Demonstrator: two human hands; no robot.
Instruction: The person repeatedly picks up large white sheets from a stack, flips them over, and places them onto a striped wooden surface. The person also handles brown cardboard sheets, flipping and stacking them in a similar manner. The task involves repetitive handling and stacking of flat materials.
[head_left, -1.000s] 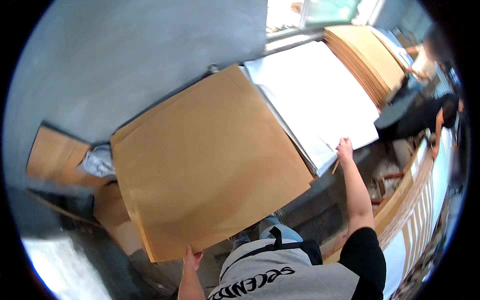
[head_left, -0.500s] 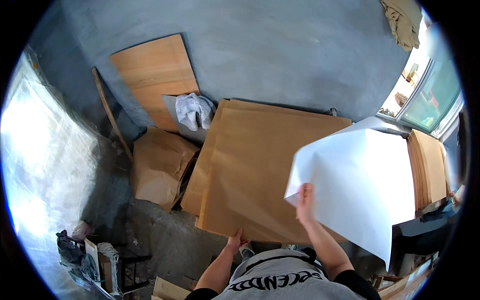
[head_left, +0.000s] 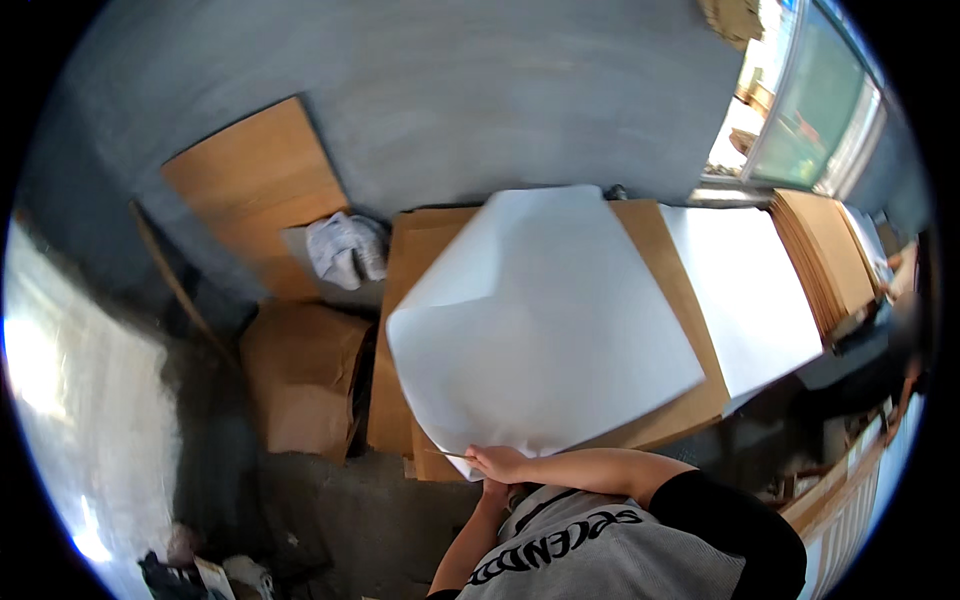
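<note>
My right hand (head_left: 497,462) is closed on the near edge of a large white sheet (head_left: 540,325), fingers curled over the paper with the thumb side toward me, so it is pinching the sheet at its lowest point. My left hand (head_left: 492,490) sits just below and behind the right one, mostly hidden by it; I cannot tell whether it is gripping anything or hanging loose.

The white sheet lies spread over a stack of brown boards (head_left: 655,300), covering most of its top and overhanging its near edge where I hold it. The sheet's left corner reaches past the left part of the stack, and its far edge comes close to the far edge of the boards. A strip of brown shows along the right side of the stack and at its far left corner.

Just to the right of the boards lies a pile of white sheets (head_left: 745,290), and beyond that a pile of thin brown sheets (head_left: 822,255). To the left of the stack, on the floor, stands a brown cardboard box (head_left: 300,375). Behind it a crumpled grey cloth (head_left: 345,250) rests beside a brown panel (head_left: 255,190) leaning on the grey wall (head_left: 500,90).
</note>
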